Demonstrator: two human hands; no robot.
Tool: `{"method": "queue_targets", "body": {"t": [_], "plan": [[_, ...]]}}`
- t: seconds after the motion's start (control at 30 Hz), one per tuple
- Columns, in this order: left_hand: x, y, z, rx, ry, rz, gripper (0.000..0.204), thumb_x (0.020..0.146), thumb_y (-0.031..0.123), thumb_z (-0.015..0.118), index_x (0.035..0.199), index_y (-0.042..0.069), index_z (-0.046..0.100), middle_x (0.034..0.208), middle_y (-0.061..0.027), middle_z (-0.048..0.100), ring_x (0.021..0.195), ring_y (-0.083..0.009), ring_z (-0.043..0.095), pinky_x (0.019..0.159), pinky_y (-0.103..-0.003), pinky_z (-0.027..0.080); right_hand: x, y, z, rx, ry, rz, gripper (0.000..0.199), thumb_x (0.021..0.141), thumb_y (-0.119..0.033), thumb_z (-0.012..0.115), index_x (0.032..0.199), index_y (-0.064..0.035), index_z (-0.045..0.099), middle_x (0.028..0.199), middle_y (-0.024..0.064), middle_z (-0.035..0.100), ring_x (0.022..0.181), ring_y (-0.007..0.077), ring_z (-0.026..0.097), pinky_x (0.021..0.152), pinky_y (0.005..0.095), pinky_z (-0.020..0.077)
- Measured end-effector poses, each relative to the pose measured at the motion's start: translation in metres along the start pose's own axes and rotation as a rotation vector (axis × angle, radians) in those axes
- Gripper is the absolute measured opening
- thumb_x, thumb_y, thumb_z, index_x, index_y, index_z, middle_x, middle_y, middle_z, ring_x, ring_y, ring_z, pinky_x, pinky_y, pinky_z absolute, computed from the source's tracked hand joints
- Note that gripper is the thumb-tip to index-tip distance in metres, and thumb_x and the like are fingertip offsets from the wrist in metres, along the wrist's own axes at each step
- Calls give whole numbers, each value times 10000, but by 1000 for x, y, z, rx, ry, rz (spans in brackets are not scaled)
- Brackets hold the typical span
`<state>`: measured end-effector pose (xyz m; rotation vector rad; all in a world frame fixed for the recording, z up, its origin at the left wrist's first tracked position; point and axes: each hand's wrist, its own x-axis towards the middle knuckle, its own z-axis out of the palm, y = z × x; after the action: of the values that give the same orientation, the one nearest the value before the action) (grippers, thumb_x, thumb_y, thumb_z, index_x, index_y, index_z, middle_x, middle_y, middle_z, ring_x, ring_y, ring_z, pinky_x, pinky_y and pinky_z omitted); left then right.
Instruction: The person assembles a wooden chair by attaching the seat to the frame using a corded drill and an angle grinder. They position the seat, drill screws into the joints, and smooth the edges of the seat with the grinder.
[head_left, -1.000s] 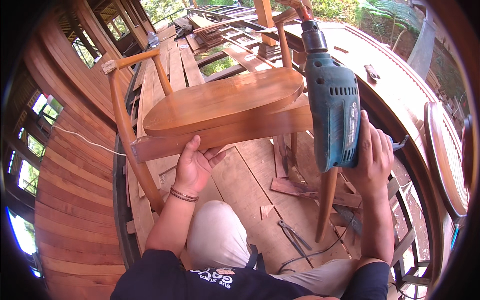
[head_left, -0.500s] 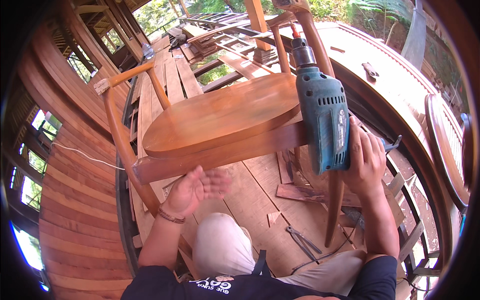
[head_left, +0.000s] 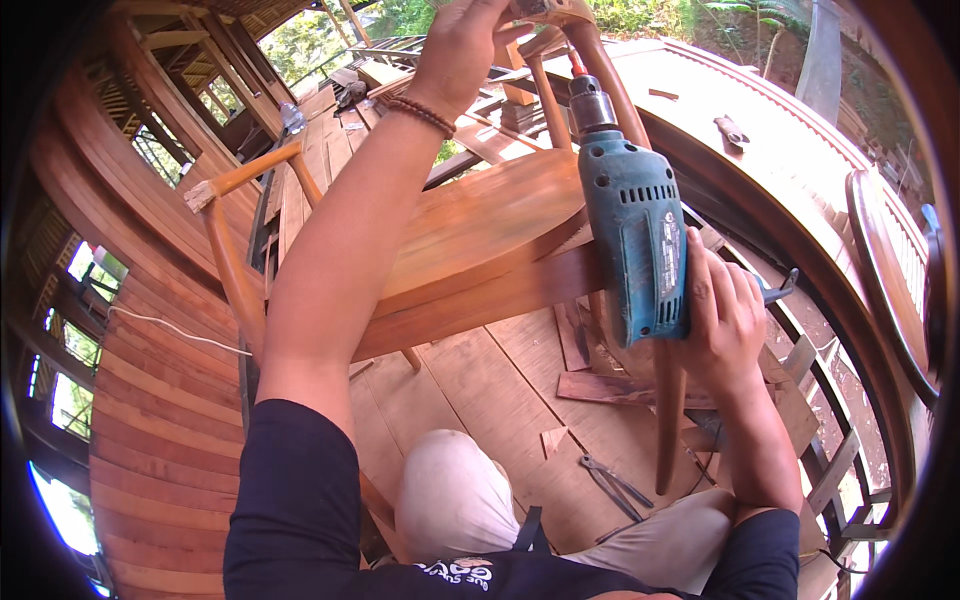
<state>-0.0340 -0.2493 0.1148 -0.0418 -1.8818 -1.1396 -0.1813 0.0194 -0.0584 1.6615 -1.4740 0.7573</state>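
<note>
My right hand (head_left: 722, 315) is closed round the rear grip of a teal power drill (head_left: 640, 240). The drill's black chuck (head_left: 592, 103) holds a bit with a reddish tip, pointing away from me beside the chair's right armrest post. My left arm stretches forward across the wooden chair, whose oval seat (head_left: 490, 215) is in front of me. At the upper edge of the view, my left hand (head_left: 460, 50) grips the right armrest's end (head_left: 548, 10); its fingertips are partly cut off. The left armrest (head_left: 250, 172) has a rough, unfinished end.
Pincers (head_left: 612, 485) lie on the plank floor by my leg, near a small triangular wood offcut (head_left: 552, 441). Dark wood scraps (head_left: 625, 388) sit under the chair. A curved wooden rail (head_left: 870, 270) bounds the right side. Stacked boards and open joists lie beyond the chair.
My left hand has risen from below the seat's front edge to the right armrest's end. The drill in my right hand has shifted slightly left.
</note>
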Motion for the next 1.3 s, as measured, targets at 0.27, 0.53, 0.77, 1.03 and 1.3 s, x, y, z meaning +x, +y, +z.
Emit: {"method": "queue_targets", "body": {"t": [0.27, 0.53, 0.77, 1.03, 1.3], "plan": [[0, -9, 8, 33, -35, 48, 338, 1051, 258, 452, 1203, -17, 577, 1106, -66, 646, 1031, -147, 616, 886, -275, 513, 11, 5, -2, -31, -26, 2, 805, 713, -226, 772, 1397, 58, 457, 1100, 172, 642, 903, 308, 645, 787, 395, 500], [3, -12, 1, 1, -61, 70, 287, 1026, 170, 445, 1176, -24, 593, 1099, -68, 645, 1029, -143, 613, 931, -267, 493, 26, 8, -1, -99, 25, -34, 747, 727, -307, 760, 1338, 49, 521, 1032, 137, 659, 824, 259, 644, 743, 378, 498], [4, -12, 4, -14, -45, 84, 288, 1012, 151, 437, 1156, -31, 607, 1082, -86, 647, 1018, -156, 621, 919, -276, 510, 13, 7, -2, -18, 19, -18, 790, 730, -206, 784, 1393, 69, 453, 1066, 186, 636, 882, 318, 644, 776, 411, 503], [1, -9, 4, 90, -37, 105, 301, 1016, 157, 423, 1164, -34, 602, 1095, -88, 651, 1035, -159, 611, 942, -284, 482, 0, 3, -2, 11, 23, 5, 818, 714, -268, 793, 1377, 81, 463, 1055, 210, 645, 898, 343, 658, 782, 431, 514], [-6, -1, 8, 138, -62, 99, 321, 1022, 175, 414, 1179, -25, 610, 1117, -80, 657, 1052, -162, 604, 960, -282, 453, 5, 3, -3, -4, 25, -31, 835, 697, -256, 803, 1378, 86, 459, 1056, 189, 632, 893, 330, 645, 769, 416, 498]]}}
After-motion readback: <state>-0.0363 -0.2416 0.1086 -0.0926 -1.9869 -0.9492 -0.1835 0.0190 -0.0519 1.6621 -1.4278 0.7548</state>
